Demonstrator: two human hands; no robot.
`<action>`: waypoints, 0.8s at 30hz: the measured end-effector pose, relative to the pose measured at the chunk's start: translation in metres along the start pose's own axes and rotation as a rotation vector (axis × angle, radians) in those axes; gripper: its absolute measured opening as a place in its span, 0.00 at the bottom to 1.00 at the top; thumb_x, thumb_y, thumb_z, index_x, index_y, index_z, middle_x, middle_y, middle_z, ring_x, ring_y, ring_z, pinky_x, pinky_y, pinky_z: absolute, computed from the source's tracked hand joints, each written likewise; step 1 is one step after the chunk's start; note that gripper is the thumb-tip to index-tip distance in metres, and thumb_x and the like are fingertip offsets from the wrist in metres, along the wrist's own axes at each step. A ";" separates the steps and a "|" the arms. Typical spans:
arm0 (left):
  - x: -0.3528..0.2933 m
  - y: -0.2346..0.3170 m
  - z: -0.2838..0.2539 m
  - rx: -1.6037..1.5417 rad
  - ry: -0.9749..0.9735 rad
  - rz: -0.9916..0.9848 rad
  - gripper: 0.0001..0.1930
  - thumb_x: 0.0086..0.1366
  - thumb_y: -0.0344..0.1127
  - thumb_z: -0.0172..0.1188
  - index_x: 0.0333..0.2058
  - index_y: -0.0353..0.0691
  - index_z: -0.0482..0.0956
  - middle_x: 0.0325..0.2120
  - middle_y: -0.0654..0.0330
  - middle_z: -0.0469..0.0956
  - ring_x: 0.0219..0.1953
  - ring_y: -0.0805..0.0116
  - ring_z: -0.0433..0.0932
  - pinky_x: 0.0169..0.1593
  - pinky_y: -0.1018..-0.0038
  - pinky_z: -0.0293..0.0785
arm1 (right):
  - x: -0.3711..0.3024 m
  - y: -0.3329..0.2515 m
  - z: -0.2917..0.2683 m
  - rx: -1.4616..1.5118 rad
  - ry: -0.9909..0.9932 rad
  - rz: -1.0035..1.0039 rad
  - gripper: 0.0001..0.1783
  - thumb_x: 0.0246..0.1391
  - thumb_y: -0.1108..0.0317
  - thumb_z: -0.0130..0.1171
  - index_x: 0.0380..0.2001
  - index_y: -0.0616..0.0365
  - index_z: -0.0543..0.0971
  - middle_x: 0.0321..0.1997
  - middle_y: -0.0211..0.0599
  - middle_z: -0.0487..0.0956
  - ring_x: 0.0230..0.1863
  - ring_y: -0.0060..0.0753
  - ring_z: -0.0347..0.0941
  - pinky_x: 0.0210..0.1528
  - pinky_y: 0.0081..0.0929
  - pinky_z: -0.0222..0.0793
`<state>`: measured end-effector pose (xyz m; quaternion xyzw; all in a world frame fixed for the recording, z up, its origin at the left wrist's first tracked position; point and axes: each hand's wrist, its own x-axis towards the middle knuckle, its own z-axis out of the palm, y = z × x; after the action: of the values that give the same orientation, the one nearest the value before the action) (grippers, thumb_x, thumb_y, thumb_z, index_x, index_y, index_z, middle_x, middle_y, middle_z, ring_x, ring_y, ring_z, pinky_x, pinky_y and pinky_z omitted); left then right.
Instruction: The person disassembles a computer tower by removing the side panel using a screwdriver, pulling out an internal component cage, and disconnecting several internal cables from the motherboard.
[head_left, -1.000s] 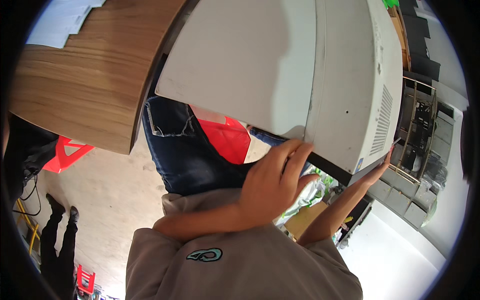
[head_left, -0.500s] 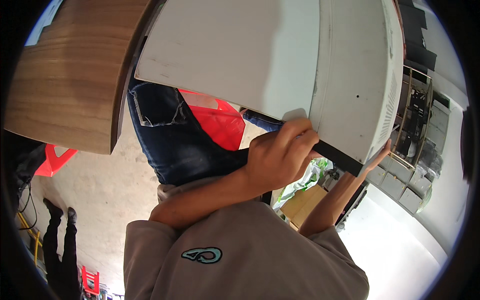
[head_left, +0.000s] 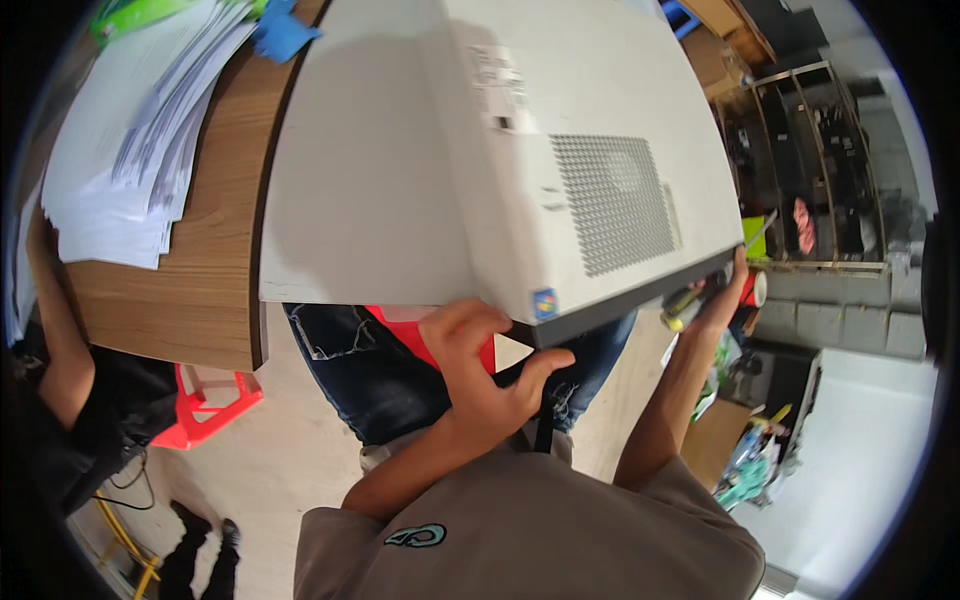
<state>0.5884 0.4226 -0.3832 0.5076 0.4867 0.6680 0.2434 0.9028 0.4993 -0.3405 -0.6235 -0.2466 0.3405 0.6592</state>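
Observation:
A pale grey desktop computer case (head_left: 605,110) with a perforated vent panel and a black front edge is tilted over a white tabletop (head_left: 370,190). My left hand (head_left: 482,375) is at its near left corner. The fingertips meet the corner, while the thumb stands apart below the black edge, so this hand is open. At the near right corner, my right hand (head_left: 728,290) holds the case from the side; most of its fingers are hidden behind the case.
On the left, a wooden desk (head_left: 225,290) bears a stack of papers (head_left: 130,140) and a blue item (head_left: 283,32). A person's arm (head_left: 65,320) is beside it. Red plastic stools (head_left: 215,405) stand below. Metal shelving (head_left: 815,170) is at the right, with a cardboard box (head_left: 718,440) lower down.
The computer case has turned, bringing its vent panel and stickered side into view. My left hand has moved left and down, its thumb now away from the case. The desk papers have come into view.

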 end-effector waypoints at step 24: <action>0.153 -0.015 -0.035 0.331 0.242 -0.019 0.13 0.70 0.34 0.61 0.48 0.36 0.73 0.43 0.59 0.71 0.46 0.69 0.68 0.54 0.72 0.63 | -0.034 -0.032 0.020 -0.127 -0.564 0.050 0.23 0.66 0.61 0.62 0.57 0.61 0.71 0.44 0.32 0.75 0.23 0.15 0.68 0.23 0.17 0.66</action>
<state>0.4981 0.5403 -0.3298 0.4520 0.6203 0.6327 0.1025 0.8706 0.4868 -0.3031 -0.5502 -0.4256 0.5002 0.5156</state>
